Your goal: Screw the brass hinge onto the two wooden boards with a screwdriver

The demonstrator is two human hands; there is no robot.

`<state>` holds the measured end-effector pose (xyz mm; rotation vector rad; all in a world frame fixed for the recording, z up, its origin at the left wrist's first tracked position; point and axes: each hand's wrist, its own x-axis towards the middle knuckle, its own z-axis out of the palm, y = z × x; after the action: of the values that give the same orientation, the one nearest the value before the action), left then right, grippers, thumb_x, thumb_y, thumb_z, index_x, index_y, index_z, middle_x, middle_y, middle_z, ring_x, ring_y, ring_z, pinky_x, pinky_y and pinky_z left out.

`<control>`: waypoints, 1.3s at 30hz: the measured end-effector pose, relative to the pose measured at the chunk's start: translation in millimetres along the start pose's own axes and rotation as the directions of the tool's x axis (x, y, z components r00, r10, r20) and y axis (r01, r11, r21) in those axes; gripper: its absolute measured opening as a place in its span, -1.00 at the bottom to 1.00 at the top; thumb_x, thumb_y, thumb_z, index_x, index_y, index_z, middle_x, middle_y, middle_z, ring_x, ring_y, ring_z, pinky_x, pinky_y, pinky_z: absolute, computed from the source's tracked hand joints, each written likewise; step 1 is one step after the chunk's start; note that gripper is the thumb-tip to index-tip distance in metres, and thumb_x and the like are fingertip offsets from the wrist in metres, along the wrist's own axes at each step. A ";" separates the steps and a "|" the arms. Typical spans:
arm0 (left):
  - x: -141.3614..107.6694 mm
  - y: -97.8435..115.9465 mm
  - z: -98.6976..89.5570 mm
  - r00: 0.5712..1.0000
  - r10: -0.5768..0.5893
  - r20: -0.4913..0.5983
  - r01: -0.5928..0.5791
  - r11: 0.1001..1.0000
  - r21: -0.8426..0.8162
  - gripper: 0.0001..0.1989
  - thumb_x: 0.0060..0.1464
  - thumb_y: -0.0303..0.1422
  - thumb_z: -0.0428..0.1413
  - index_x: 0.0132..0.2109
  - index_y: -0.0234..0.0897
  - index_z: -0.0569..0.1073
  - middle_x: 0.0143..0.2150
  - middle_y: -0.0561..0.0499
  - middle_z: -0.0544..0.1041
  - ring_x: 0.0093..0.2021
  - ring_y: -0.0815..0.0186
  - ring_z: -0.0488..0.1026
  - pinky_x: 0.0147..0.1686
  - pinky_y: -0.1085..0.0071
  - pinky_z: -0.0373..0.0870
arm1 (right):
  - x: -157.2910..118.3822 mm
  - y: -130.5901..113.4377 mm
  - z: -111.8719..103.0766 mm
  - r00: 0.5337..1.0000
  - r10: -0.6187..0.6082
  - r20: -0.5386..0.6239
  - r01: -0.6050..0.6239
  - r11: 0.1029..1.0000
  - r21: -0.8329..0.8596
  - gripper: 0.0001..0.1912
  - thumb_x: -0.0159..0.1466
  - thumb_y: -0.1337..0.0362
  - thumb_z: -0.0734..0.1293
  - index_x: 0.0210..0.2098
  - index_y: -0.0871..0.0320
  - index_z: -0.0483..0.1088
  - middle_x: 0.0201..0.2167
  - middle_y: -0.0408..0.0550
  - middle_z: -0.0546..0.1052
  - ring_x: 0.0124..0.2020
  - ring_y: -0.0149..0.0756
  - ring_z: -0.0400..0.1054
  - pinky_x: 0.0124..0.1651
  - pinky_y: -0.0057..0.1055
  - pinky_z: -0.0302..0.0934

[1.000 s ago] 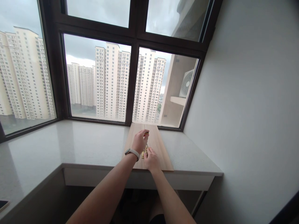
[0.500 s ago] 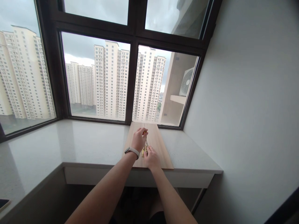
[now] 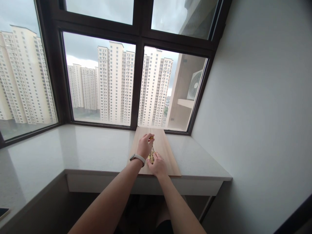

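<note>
My left hand [image 3: 144, 145], with a pale-banded watch [image 3: 137, 158] on the wrist, pinches a small orange-yellow piece [image 3: 152, 137] above a wooden board. A thin strand or shaft runs down from that piece toward my right hand; its exact kind is too small to tell. At the lower end lies a shiny gold metal piece [image 3: 151, 158]. My right hand [image 3: 159, 164] is closed around it, thumb on the near left side and fingers on the right, hiding part of it. The wooden board [image 3: 168, 157] lies flat beneath both hands.
The board rests on a white stone counter [image 3: 102, 152], reaching from its front edge back to the dark window frame [image 3: 137, 81]. A grey-white wall [image 3: 258, 97] rises on the right. A dark flat object [image 3: 3, 213] lies at the far left edge.
My right thumb has shifted a little to the left and down, across the gold metal piece. The orange-yellow piece looks slightly turned in my left fingers; the left hand stays in place.
</note>
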<state>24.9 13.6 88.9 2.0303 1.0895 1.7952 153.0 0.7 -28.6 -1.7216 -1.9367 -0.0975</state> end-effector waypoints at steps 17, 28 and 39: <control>0.1 -0.8 -0.6 0.999 0.025 -0.036 -0.024 0.999 0.029 -0.91 0.26 -0.37 0.14 -0.12 -0.19 0.55 -0.13 -0.06 0.54 -0.26 0.29 0.55 -0.22 0.32 0.56 | 0.5 -0.3 0.4 1.000 0.008 -0.003 -0.008 1.000 0.012 -0.26 0.32 -0.11 0.20 0.30 0.28 0.36 0.34 0.18 0.32 0.36 -0.08 0.17 0.38 -0.33 -0.02; -2.9 -2.0 -2.5 1.000 0.030 -0.008 -0.030 0.999 0.027 -0.82 0.29 -0.33 0.14 0.00 -0.15 0.54 -0.10 -0.07 0.56 -0.17 0.25 0.56 -0.16 0.29 0.57 | -0.1 -3.1 -3.1 1.000 0.018 0.006 -0.018 1.000 0.006 -0.26 0.32 -0.10 0.21 0.32 0.27 0.34 0.34 0.18 0.33 0.35 -0.07 0.17 0.39 -0.31 -0.03; -3.3 -5.7 -0.4 1.000 0.012 -0.022 -0.011 0.999 0.044 -0.80 0.32 -0.41 0.04 0.00 -0.17 0.52 -0.08 -0.09 0.58 -0.19 0.24 0.57 -0.18 0.29 0.55 | -1.1 -4.2 -6.2 0.999 0.029 0.020 -0.029 1.000 0.007 -0.28 0.32 -0.09 0.23 0.32 0.23 0.34 0.35 0.14 0.31 0.37 -0.08 0.15 0.39 -0.32 -0.04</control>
<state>22.4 15.4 83.0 2.0507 1.1356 1.8189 151.2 -3.5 -22.5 -1.7514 -1.9230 -0.0623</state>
